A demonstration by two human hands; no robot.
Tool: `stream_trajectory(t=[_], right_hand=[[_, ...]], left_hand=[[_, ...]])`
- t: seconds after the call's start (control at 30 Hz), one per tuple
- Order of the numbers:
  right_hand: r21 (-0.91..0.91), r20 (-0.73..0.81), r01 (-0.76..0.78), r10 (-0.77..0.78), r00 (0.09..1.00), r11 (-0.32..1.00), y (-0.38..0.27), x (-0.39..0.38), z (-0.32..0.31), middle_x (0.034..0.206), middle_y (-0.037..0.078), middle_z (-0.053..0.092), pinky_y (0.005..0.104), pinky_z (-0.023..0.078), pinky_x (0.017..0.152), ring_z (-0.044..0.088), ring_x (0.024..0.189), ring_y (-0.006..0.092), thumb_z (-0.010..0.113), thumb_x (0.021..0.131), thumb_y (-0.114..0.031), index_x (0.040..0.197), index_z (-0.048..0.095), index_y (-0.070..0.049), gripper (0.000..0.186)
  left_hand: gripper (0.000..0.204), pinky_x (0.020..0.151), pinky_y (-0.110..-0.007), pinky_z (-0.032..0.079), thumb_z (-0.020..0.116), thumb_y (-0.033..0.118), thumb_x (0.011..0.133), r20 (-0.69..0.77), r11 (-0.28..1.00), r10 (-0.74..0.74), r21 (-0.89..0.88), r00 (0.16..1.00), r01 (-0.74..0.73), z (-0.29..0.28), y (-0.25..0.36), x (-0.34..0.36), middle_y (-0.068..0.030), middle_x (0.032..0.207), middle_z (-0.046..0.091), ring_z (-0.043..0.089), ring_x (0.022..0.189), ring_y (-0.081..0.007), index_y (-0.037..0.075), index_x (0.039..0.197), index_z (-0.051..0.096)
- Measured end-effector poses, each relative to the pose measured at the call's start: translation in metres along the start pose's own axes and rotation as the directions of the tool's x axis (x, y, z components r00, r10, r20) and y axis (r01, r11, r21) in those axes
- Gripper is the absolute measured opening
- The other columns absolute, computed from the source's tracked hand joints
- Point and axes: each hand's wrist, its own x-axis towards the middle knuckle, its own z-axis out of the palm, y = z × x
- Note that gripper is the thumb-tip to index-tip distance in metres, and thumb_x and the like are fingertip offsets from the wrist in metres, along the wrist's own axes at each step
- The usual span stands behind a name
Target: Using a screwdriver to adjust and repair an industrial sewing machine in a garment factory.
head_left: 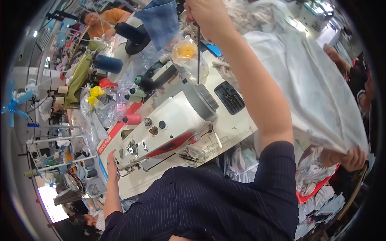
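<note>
Black rod (198, 54) hangs from the clenched right hand (205, 14); left hand (111, 164) rests open against the white sewing machine (169, 124) just beside it; white fabric (309, 84) lies to the right.

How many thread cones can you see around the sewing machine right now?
4 at least: a big navy cone far left, a pale green one, a dark one beside it, a pink one nearest the machine. Bags may hide more.

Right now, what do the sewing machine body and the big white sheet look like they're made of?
The sewing machine body looks like hard painted metal or plastic: cream, smooth, slightly glossy. The white sheet looks like thin, matte fabric, possibly nonwoven: it drapes in soft folds and bunches where another person's hand grips it.
</note>
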Motion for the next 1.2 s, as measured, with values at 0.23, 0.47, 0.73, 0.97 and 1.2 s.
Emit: stream_trajectory(t=[0.23, 0.47, 0.73, 0.97, 1.2], right_hand=[[-0.277, 0.228, -0.113, 0.179, 0.957, 0.954, 0.000, 0.013, 0.031, 0.062, 0.005, 0.052, 0.0308, 0.046, 0.054, 0.055, 0.055, 0.0158, 0.049, 0.100, -0.046, 0.086, 0.048, -0.001, 0.047], [-0.334, 0.271, -0.185, 0.282, 0.920, 0.924, 0.020, 0.031, 0.056, 0.063, 0.007, 0.053, 0.0310, 0.046, 0.055, 0.055, 0.056, 0.0171, 0.045, 0.102, -0.042, 0.089, 0.046, 0.001, 0.045], [-0.364, 0.400, -0.171, 0.319, 0.859, 0.916, 0.052, 0.050, 0.079, 0.061, 0.009, 0.058, 0.0317, 0.047, 0.050, 0.058, 0.051, 0.0167, 0.052, 0.099, -0.036, 0.089, 0.049, 0.002, 0.039], [-0.617, 0.296, 0.375, -0.238, 0.925, 0.692, 0.087, 0.036, 0.090, 0.079, 0.030, 0.062, 0.0550, 0.046, 0.070, 0.059, 0.080, 0.0512, 0.052, 0.098, -0.029, 0.100, 0.049, 0.002, 0.031], [-0.375, 0.303, 0.548, -0.460, 0.835, 0.748, 0.087, 0.027, 0.091, 0.089, 0.027, 0.064, 0.0545, 0.046, 0.071, 0.060, 0.083, 0.0501, 0.051, 0.097, -0.023, 0.111, 0.050, -0.003, 0.024]], left_hand=[[0.042, 0.096, -0.031, 0.043, 0.038, 0.037, 0.104, -0.035, 1.000, -0.002, -0.029, 0.999, 0.001, 0.006, 0.008, -0.004, -0.0070, 0.121, 0.057, 0.054, 0.112, -0.0170, 0.005, 0.126, 0.055], [0.043, 0.097, -0.030, 0.043, 0.037, 0.037, 0.105, -0.064, 0.997, -0.064, -0.035, 0.996, 0.062, 0.010, 0.013, -0.004, -0.0076, 0.119, 0.058, 0.055, 0.110, -0.0163, 0.004, 0.125, 0.055], [0.044, 0.095, -0.029, 0.043, 0.038, 0.038, 0.104, -0.083, 0.995, -0.091, -0.048, 0.992, 0.088, 0.004, 0.003, -0.001, -0.0075, 0.116, 0.059, 0.055, 0.107, -0.0154, 0.003, 0.124, 0.055], [0.042, 0.095, -0.029, 0.042, 0.038, 0.038, 0.104, -0.087, 0.993, -0.103, -0.064, 0.991, 0.098, 0.005, 0.007, -0.001, -0.0068, 0.115, 0.059, 0.055, 0.107, -0.0146, 0.003, 0.122, 0.056], [0.041, 0.094, -0.028, 0.043, 0.038, 0.036, 0.105, -0.092, 0.993, -0.091, -0.078, 0.992, 0.084, 0.002, -0.003, -0.002, -0.0066, 0.115, 0.059, 0.054, 0.107, -0.0141, 0.004, 0.122, 0.056]])
